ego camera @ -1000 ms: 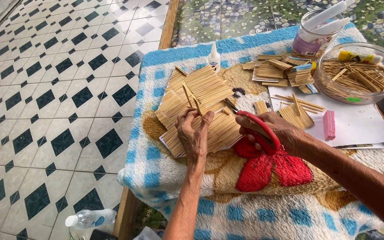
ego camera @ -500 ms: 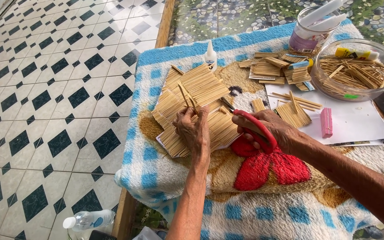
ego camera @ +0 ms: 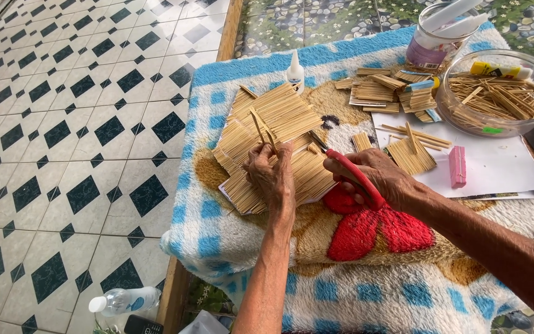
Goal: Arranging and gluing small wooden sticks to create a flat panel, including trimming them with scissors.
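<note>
1. A table draped in a fleecy blue-and-white checked blanket (ego camera: 261,68) with a tan and red pattern stands beside a floor of white tiles (ego camera: 63,124) set with dark diamonds; a plastic bottle (ego camera: 125,301) lies on the floor near the table's near-left corner.
2. A panel of thin wooden sticks (ego camera: 273,145) laid side by side lies on the blanket's left half, directly under and beyond the left hand (ego camera: 271,176), just left of the right hand (ego camera: 372,179).
3. Far right, a glass bowl (ego camera: 502,127) holds loose sticks, with small stick bundles (ego camera: 384,93), a white glue bottle (ego camera: 295,71), a clear tub (ego camera: 434,46) and a pink block (ego camera: 457,166) on white paper (ego camera: 502,167) nearby.
4. The left hand, forearm reaching in from the near edge, pinches two loose sticks (ego camera: 262,131) upright over the panel.
5. The right hand, arm entering from the near right, is closed around red-handled scissors (ego camera: 353,176), the blades pointing left toward the sticks.
</note>
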